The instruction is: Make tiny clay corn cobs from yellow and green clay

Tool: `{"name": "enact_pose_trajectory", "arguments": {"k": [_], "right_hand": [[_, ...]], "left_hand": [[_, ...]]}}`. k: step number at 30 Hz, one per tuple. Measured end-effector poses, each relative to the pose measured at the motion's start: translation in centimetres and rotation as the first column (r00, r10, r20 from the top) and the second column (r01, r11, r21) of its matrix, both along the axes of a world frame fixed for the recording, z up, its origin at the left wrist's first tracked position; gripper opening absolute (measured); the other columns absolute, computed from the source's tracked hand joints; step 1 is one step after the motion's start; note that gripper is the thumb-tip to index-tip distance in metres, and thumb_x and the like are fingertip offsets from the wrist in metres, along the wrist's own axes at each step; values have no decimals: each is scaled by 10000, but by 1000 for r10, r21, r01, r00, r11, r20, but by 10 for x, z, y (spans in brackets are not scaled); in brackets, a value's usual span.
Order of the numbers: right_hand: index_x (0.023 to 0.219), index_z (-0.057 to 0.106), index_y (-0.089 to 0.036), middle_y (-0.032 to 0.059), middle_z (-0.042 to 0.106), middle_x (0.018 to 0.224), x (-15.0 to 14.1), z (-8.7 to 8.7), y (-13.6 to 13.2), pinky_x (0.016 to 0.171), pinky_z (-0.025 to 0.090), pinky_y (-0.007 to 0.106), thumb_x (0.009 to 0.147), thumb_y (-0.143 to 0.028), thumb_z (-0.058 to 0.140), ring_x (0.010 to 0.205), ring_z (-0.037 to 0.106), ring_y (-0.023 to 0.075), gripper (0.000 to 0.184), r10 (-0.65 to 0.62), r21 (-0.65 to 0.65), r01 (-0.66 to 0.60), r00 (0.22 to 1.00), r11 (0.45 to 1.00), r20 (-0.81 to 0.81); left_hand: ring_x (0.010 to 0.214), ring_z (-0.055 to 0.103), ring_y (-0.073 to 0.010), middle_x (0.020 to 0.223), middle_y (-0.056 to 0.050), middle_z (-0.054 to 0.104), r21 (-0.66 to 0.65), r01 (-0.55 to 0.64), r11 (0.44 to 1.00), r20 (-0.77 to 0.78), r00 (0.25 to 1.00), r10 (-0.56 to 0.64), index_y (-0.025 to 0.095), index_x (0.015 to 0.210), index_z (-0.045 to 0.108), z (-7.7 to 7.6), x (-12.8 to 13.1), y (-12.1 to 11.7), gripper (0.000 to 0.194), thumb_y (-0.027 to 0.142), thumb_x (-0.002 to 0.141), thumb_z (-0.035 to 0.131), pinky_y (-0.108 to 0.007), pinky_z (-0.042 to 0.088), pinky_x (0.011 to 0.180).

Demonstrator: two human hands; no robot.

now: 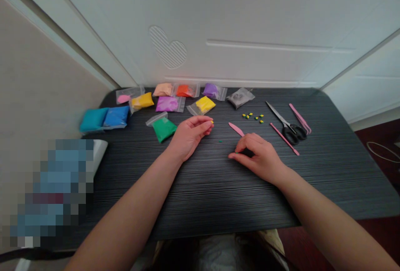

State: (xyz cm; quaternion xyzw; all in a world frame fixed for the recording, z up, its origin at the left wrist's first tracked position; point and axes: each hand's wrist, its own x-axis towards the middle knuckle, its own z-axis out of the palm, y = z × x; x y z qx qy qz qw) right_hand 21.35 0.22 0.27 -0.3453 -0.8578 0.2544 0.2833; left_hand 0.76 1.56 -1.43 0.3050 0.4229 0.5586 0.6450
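My left hand [191, 135] is raised over the middle of the table, its fingertips pinching a tiny piece of yellow clay [212, 122]. To the right, my right hand [258, 154] is closed, thumb against forefinger, with a speck of green clay [236, 152] between the tips. A small green bit [220, 141] lies on the tabletop between the hands. Just beyond my right hand rests a pink plastic clay knife [236, 129], its handle end partly hidden by the fingers. Several tiny yellow-and-green clay pieces [256, 118] sit in a loose group farther back.
Bags of coloured clay line the back and left, among them a green bag [164, 129], a yellow bag [205, 104] and a blue bag [116, 116]. Black-handled scissors [290, 131], pink tweezers [299, 117] and a pink stick tool [284, 138] lie at the right. A white panel [250, 25] stands behind.
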Motion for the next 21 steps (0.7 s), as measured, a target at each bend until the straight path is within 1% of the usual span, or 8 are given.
{"name": "enact_pose_trajectory", "arguments": {"k": [4,6,8,13,16,21], "right_hand": [[773,561,-218,7,624,773,0,0,0,729,406,303,792,-231,556,762,557,147,24,41,-6,-41,999,999,9],[803,577,-223,6,634,799,0,0,1,748,407,304,800,-225,546,786,562,145,31,53,-6,-53,999,999,10],[811,585,-223,11,637,804,0,-1,1,755,410,309,797,-256,554,795,563,149,47,53,-3,-52,999,999,9],[770,580,-213,14,632,759,1,-1,0,738,412,313,773,-316,586,778,560,157,103,32,9,-32,999,999,17],[766,575,-208,11,632,760,1,0,0,735,409,303,777,-312,582,773,559,147,105,26,24,-27,999,999,27],[823,589,-212,8,643,817,1,0,1,758,393,289,813,-294,536,815,561,136,98,33,57,-37,996,998,77]], "left_hand": [[669,568,-79,712,-8,637,4,0,1000,3,1000,0,147,784,659,-1,0,0,169,190,626,702,-209,427,647],[668,567,-80,712,-10,636,7,3,1000,3,1000,-3,146,788,658,-1,0,0,161,185,635,694,-209,427,646],[668,566,-82,714,-10,637,9,5,1000,4,1000,-5,147,787,658,-1,0,0,159,185,637,692,-211,427,642],[668,568,-79,710,-10,643,14,12,1000,9,1000,-13,151,788,663,-2,0,0,172,190,625,702,-211,425,649],[668,567,-76,713,-11,644,18,18,1000,11,1000,-18,148,793,664,-2,-1,0,169,185,631,699,-206,425,647],[666,567,-69,716,-6,642,23,25,999,10,1000,-25,145,798,662,-3,-1,1,147,164,654,683,-193,425,649]]}}
